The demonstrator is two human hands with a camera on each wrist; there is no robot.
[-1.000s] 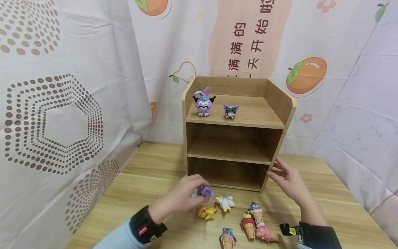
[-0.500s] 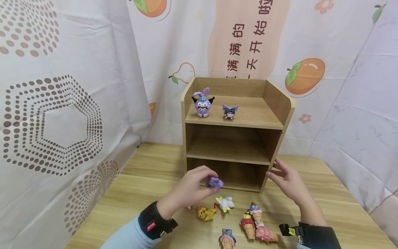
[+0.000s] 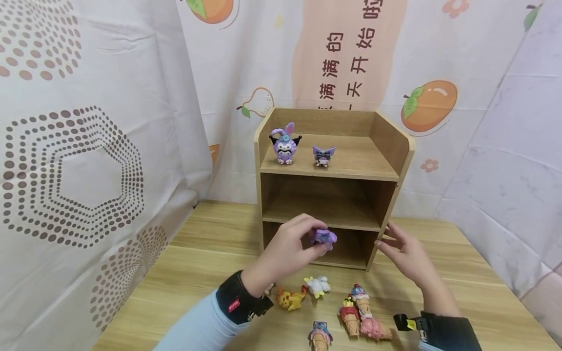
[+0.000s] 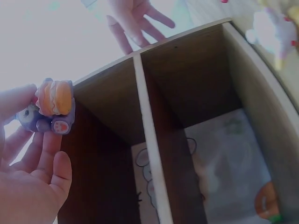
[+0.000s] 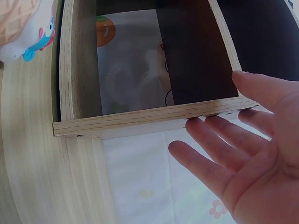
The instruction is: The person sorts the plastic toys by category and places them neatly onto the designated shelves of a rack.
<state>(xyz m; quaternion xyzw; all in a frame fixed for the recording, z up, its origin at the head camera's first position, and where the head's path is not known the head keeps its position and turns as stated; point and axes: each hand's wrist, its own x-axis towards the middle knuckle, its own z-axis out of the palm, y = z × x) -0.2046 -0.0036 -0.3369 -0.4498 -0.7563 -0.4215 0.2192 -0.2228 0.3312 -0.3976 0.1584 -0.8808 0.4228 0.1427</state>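
Observation:
My left hand [image 3: 287, 248] pinches a small purple figurine [image 3: 325, 237] between thumb and fingers, in front of the lower compartment of a wooden shelf unit [image 3: 357, 163]. In the left wrist view the figurine shows an orange-and-white, sandwich-like part [image 4: 56, 99] and a pink paw pad. My right hand [image 3: 406, 256] touches the shelf's right side, with its thumb at the front edge and its fingers spread along the outer panel, as the right wrist view shows. On the top board stand a purple long-eared figurine [image 3: 285, 146] and a smaller purple-eared figurine [image 3: 322, 156].
On the wooden table [image 3: 210, 243] before the shelf lie a yellow figurine [image 3: 290, 299] and a white figurine [image 3: 318, 286]. Ice-cream-cone toys lie nearer: a red one [image 3: 350, 317], a blue-topped one [image 3: 361, 298], a pink one [image 3: 373, 328] and a blue-purple one [image 3: 320, 335].
My left hand has lifted the purple figurine from beside the yellow one and carried it up and right to the shelf front. The right hand keeps its place on the shelf's side.

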